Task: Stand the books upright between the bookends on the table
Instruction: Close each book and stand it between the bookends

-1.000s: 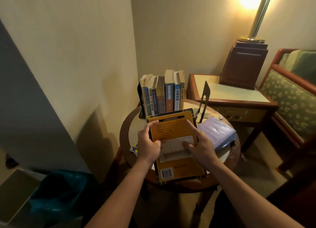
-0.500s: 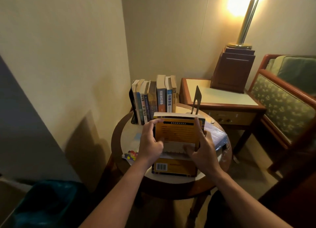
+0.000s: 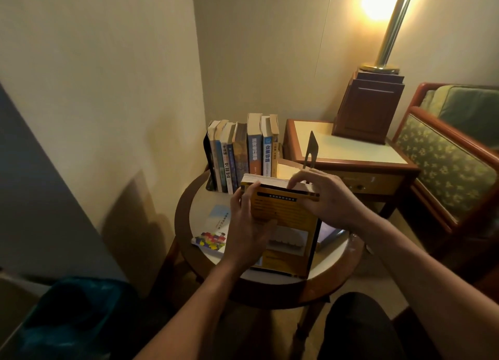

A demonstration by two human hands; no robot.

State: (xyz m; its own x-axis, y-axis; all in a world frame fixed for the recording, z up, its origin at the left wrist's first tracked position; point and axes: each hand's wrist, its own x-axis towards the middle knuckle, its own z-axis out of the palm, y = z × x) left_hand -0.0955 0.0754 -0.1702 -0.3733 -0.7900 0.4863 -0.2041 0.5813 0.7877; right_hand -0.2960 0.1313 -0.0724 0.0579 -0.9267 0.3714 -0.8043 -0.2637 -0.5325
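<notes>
Both hands grip the yellow book — left hand at its side, right hand curled over its top edge — apparently tilted, before the upright row of books.

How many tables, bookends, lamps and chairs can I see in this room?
Tables: 2, the round table and the side table
Bookends: 2, the left bookend and the right bookend
Lamps: 1, the lamp
Chairs: 1, the armchair
Total: 6
</notes>
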